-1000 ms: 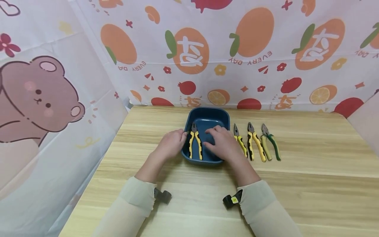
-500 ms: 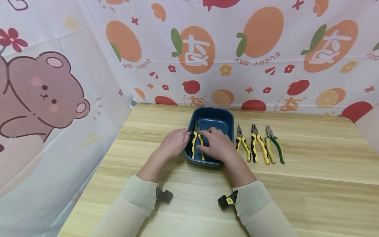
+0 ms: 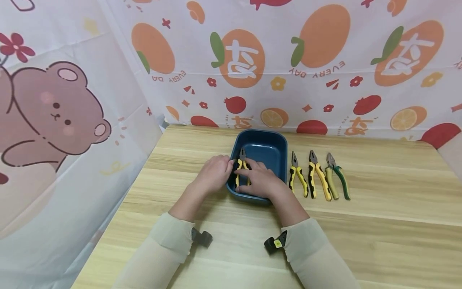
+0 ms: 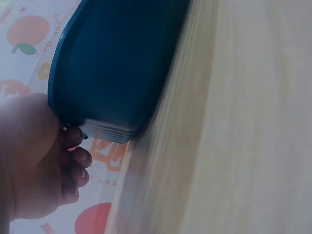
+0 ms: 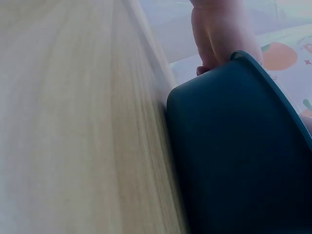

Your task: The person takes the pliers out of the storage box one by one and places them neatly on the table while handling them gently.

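Note:
A dark blue tub (image 3: 276,158) stands on the table, with one pair of yellow-and-black pliers (image 3: 242,154) lying inside at its left. My left hand (image 3: 215,172) grips the tub's left rim; in the left wrist view that hand (image 4: 34,156) has its fingers curled under the rim. Reaching into the tub from the right, my right hand (image 3: 261,180) lies over the handles of the pliers, with thumb and fingers apart. Its fingers partly hide those handles. In the right wrist view the tub (image 5: 239,146) fills the lower right, and my left hand (image 5: 224,34) holds its far side.
To the right of the tub lie needle-nose pliers (image 3: 298,180) with yellow-and-black handles, larger yellow-and-black pliers (image 3: 320,176) and green-handled pliers (image 3: 341,176). A fruit-print cloth (image 3: 274,60) hangs behind the wooden table (image 3: 390,188); a bear-print cloth (image 3: 65,160) hangs left.
My right hand has moved left inside the tub, from its right side to over the pliers' handles. My left hand stays on the rim. The head view has shifted slightly.

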`<state>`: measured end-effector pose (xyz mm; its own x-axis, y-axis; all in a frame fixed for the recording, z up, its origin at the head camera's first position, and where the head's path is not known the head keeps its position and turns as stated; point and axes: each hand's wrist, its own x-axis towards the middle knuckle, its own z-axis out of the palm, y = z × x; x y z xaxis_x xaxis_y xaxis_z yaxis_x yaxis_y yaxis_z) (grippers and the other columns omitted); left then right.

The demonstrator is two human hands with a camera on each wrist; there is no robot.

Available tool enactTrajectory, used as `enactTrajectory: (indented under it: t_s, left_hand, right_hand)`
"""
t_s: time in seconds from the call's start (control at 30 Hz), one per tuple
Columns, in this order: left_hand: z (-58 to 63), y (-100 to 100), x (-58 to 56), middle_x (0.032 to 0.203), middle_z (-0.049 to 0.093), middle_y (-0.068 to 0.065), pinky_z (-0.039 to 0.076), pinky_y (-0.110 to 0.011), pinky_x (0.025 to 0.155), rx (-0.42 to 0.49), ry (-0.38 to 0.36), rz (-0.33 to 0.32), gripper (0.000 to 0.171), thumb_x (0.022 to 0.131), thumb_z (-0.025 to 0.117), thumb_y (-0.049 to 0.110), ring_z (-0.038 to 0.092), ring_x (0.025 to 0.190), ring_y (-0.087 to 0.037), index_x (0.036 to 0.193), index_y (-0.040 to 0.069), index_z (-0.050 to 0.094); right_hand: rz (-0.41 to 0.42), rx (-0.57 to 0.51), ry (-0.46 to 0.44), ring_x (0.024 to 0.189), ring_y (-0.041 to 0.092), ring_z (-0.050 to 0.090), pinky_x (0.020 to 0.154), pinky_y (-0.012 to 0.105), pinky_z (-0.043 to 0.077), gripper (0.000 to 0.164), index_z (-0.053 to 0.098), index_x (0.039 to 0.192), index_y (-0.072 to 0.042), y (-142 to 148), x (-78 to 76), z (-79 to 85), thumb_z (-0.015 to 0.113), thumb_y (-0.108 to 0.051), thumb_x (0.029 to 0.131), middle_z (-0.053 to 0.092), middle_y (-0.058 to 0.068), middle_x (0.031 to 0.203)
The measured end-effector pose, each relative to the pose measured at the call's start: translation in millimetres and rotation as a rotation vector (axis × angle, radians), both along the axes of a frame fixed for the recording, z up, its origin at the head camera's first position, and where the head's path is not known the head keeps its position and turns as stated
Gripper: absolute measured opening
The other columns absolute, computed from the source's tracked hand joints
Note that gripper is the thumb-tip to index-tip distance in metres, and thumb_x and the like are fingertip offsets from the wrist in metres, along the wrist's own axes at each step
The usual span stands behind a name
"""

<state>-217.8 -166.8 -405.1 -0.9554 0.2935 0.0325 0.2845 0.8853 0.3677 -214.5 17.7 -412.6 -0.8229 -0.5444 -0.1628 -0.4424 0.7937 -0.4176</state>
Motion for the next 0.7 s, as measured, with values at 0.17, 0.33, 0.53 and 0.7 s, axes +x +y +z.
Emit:
enactTrajectory:
  t_s: [0.17,0.33,0.53,0.7]
  left_hand:
    - [0.7,1.0,-0.6,0.084,0.054,-0.006,0.04,-0.041,0.079,-0.013,0.006,0.01,0.036,0.107,0.034,0.029,0.049,0.085,-0.027,0.086,0.011,0.057]
    - [0.0,0.5,-1.4,0.086,0.055,-0.008,0.04,-0.042,0.081,-0.039,0.011,0.011,0.035,0.106,0.035,0.029,0.05,0.087,-0.028,0.088,0.009,0.058]
    - [-0.7,0.5,-2.1,0.086,0.055,-0.008,0.04,-0.042,0.08,-0.045,0.025,0.009,0.035,0.106,0.036,0.029,0.05,0.086,-0.028,0.088,0.009,0.057]
    - [-0.4,1.4,-3.1,0.086,0.055,-0.009,0.041,-0.044,0.082,-0.044,0.035,0.007,0.035,0.106,0.037,0.029,0.051,0.088,-0.029,0.087,0.008,0.056]
  right_hand:
    - [-0.032,-0.016,0.004,0.145,0.037,0.026,0.107,0.063,0.032,0.052,0.057,0.136,-0.033,0.8,-1.1,-0.3,0.065,-0.054,0.089,0.024,0.007,0.161]
    - [-0.091,-0.005,0.02,0.142,0.037,0.031,0.106,0.061,0.035,0.041,0.062,0.127,-0.033,-0.9,-2.5,0.1,0.065,-0.051,0.09,0.03,0.008,0.159]
    - [-0.158,-0.012,0.025,0.133,0.036,0.041,0.103,0.058,0.04,0.037,0.065,0.118,-0.031,-0.5,-3.8,0.1,0.076,-0.042,0.084,0.036,0.007,0.155]
    - [-0.19,-0.007,0.048,0.121,0.033,0.046,0.094,0.052,0.047,0.033,0.065,0.112,-0.025,1.5,-3.4,0.8,0.079,-0.026,0.081,0.041,0.008,0.15]
